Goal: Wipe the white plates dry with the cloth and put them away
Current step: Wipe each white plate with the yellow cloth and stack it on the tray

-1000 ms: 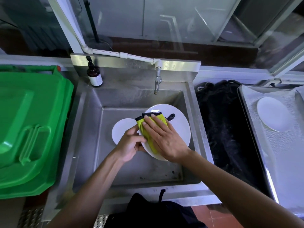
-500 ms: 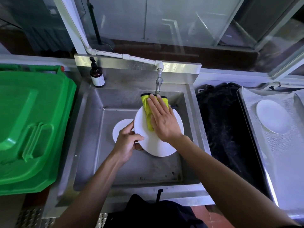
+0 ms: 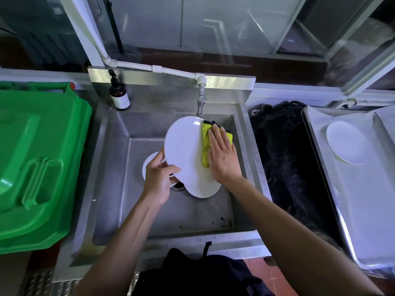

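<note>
Left hand: the left hand (image 3: 159,178) grips the lower left rim of a round white ceramic plate (image 3: 183,150), thumb curled over its face, holding it tilted above the stainless steel sink basin (image 3: 119,189).
Right hand: the right hand (image 3: 222,155) lies with straight fingers flat on a folded yellow cloth with black edging (image 3: 205,144), pressing it against the right side of the held plate.
Held plate: its top edge sits just below the metal tap (image 3: 200,103).
Other plates in sink: a second white plate (image 3: 203,190) and a smaller white plate (image 3: 148,167) show partly beneath the held one.
Put-away plate: another white plate (image 3: 346,142) rests on the paper-lined metal tray (image 3: 363,210) at the right.
Surroundings: a brown pump bottle (image 3: 118,92) stands at the sink's back left corner; a green plastic bin lid (image 3: 36,159) lies to the left.
</note>
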Motion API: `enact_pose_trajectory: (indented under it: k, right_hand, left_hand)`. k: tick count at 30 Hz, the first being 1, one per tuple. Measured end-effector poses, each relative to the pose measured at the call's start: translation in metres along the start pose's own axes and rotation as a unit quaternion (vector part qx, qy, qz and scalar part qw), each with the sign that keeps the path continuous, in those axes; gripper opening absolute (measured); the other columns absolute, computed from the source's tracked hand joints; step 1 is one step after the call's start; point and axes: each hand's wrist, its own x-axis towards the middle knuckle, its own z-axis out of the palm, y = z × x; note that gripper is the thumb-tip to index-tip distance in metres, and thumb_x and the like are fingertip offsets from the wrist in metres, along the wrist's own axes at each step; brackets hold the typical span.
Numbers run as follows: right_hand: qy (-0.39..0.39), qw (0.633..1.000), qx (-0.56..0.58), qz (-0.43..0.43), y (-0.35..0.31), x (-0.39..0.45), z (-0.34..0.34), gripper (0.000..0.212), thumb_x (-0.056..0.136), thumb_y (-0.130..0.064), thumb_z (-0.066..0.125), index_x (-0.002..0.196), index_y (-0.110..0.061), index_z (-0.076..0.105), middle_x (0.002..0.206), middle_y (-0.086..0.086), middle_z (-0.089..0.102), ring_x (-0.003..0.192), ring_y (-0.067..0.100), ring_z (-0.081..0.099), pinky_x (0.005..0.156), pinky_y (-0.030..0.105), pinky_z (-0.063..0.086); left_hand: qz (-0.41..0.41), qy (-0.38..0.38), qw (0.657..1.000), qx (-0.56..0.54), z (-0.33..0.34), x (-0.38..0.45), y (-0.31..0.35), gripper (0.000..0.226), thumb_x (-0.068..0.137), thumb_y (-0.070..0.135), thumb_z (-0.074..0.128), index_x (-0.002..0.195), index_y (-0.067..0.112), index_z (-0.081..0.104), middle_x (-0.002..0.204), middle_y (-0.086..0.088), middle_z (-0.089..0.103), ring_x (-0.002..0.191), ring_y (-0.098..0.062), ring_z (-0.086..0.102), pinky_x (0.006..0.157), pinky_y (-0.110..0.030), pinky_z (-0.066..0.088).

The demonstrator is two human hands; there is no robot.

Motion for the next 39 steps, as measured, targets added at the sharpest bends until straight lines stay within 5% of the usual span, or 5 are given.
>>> enact_pose_trajectory:
  k: [9,17,21,29,39]
  right_hand:
    - [-0.005,0.998,0.064,0.004,-0.036,-0.048,0.02,0.06,0.105,-0.033,0.016,0.162,-0.017,0.013,0.17,-0.004,0.0,0.157,0.017,-0.006,0.121,0.056,0.026]
    - [0.001,0.991,0.132,-0.038,-0.074,-0.052,0.015,0.057,0.107,-0.029,0.025,0.161,-0.013,0.02,0.17,-0.001,0.007,0.157,0.02,-0.001,0.118,0.058,0.027]
    - [-0.01,0.991,0.122,-0.056,-0.067,-0.061,0.017,0.055,0.109,-0.029,0.026,0.162,-0.014,0.018,0.17,-0.002,0.005,0.157,0.02,-0.004,0.12,0.059,0.025]
    - [-0.011,0.996,0.066,-0.065,-0.033,-0.074,0.02,0.055,0.111,-0.027,0.029,0.162,-0.012,0.014,0.171,0.0,0.002,0.157,0.02,-0.004,0.12,0.054,0.028]
    - [0.0,1.0,0.01,0.007,-0.005,-0.039,0.012,0.057,0.107,-0.025,0.026,0.161,-0.012,0.017,0.17,0.0,0.006,0.157,0.022,0.0,0.119,0.052,0.027]
  left_hand:
    - [0.0,0.015,0.999,-0.031,0.004,0.002,-0.003,0.059,0.076,-0.014,0.056,0.109,0.031,0.076,0.107,-0.003,0.074,0.086,-0.023,0.069,0.071,-0.046,0.058]
    - [0.019,0.004,0.998,-0.054,0.009,0.002,-0.011,0.054,0.084,-0.013,0.052,0.125,0.016,0.07,0.114,-0.014,0.073,0.091,-0.026,0.068,0.075,-0.033,0.055]
    - [0.008,0.028,0.998,-0.053,0.005,0.001,-0.01,0.053,0.078,-0.012,0.054,0.12,0.016,0.072,0.099,-0.01,0.072,0.078,-0.026,0.059,0.059,-0.027,0.049]
    - [-0.013,0.048,0.997,-0.056,-0.002,0.005,-0.012,0.053,0.077,-0.015,0.053,0.11,0.022,0.075,0.108,-0.01,0.074,0.087,-0.029,0.07,0.077,-0.05,0.059]
    - [-0.034,0.034,0.999,-0.01,-0.009,0.004,-0.007,0.052,0.063,-0.004,0.061,0.104,0.024,0.075,0.107,-0.006,0.071,0.089,-0.034,0.063,0.074,-0.052,0.06]
